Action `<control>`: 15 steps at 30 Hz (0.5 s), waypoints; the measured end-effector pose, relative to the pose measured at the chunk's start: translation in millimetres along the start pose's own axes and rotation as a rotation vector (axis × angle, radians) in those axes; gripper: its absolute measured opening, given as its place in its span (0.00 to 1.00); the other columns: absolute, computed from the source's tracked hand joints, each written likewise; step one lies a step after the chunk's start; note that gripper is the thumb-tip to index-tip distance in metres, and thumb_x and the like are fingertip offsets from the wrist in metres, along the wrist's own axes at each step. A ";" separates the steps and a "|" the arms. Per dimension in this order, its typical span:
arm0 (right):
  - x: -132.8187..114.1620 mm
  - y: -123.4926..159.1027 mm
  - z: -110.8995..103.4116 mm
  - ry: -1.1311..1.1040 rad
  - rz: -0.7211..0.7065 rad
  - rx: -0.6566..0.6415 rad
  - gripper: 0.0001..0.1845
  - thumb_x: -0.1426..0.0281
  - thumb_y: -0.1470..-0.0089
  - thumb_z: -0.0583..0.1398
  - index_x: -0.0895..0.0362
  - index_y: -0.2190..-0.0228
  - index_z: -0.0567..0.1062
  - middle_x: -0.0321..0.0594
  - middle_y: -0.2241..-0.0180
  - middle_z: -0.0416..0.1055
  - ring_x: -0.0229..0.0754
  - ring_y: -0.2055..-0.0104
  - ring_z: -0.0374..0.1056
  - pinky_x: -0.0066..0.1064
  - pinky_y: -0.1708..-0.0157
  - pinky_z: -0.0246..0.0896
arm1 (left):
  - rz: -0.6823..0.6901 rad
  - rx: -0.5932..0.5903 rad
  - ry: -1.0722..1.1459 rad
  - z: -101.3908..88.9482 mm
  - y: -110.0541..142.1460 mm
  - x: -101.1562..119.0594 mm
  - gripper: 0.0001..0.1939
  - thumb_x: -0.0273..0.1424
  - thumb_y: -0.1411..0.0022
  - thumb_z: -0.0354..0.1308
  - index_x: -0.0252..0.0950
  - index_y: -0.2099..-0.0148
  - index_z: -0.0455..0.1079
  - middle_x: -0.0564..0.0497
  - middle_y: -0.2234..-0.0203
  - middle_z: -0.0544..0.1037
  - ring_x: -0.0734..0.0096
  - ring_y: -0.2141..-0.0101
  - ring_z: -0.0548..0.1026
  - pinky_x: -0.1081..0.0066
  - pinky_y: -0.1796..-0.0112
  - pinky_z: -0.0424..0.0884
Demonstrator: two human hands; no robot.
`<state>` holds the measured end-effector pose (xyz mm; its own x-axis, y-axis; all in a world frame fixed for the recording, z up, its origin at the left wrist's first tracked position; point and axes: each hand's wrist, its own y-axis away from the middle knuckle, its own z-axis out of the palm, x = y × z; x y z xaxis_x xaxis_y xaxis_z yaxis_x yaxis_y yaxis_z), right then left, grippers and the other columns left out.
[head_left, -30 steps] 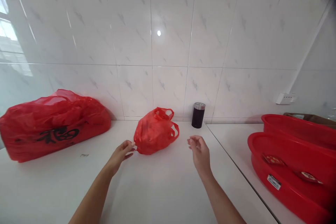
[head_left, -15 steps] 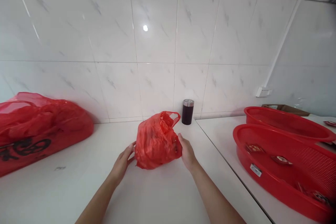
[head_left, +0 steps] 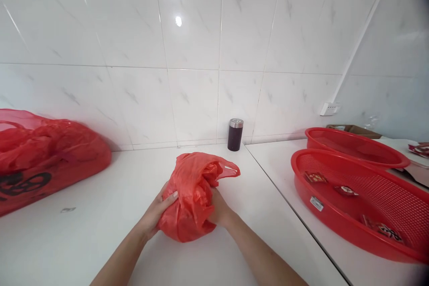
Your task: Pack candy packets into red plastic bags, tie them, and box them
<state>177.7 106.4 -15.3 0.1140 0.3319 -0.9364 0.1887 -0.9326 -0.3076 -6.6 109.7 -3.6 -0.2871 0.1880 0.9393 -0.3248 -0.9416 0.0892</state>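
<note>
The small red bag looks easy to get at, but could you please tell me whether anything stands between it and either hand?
Nothing visible does: the left hand presses the small red bag directly, and the right hand meets its other side, fingers hidden. The tumbler stands beyond, by the wall.

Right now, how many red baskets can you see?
2. The front basket is on the right, with packets in it. The back basket is just behind it. Any stacked underneath would be hidden.
</note>
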 end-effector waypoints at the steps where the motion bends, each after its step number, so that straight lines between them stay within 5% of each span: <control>1: 0.8 -1.7 -1.4 -0.035 -0.032 0.050 0.09 0.67 0.55 0.65 0.52 0.68 0.75 0.38 0.66 0.75 0.47 0.62 0.70 0.39 0.62 0.68 | 0.015 0.075 0.002 -4.3 -3.6 -0.1 0.32 0.40 0.48 0.67 0.45 0.42 0.65 0.43 0.48 0.76 0.48 0.52 0.76 0.57 0.56 0.76; 7: 3.5 -12.0 -42.5 -0.200 -0.025 0.220 0.13 0.66 0.56 0.64 0.54 0.65 0.75 0.41 0.62 0.76 0.49 0.59 0.72 0.40 0.63 0.71 | 0.177 0.487 0.008 -42.6 -17.3 11.9 0.23 0.37 0.54 0.70 0.37 0.55 0.73 0.47 0.68 0.82 0.59 0.72 0.81 0.67 0.73 0.77; 15: 12.2 -20.1 -58.4 -0.302 0.091 0.443 0.29 0.62 0.56 0.66 0.53 0.51 0.71 0.43 0.49 0.72 0.50 0.48 0.68 0.40 0.54 0.68 | 0.286 0.758 -0.081 -66.0 -8.5 27.3 0.24 0.38 0.57 0.72 0.39 0.56 0.74 0.53 0.71 0.79 0.71 0.76 0.76 0.73 0.76 0.74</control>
<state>232.3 137.5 -10.6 -0.1868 0.2527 -0.9493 -0.2456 -0.9477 -0.2039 -71.2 141.3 -0.5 -0.1907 -0.0819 0.9782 0.4576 -0.8891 0.0147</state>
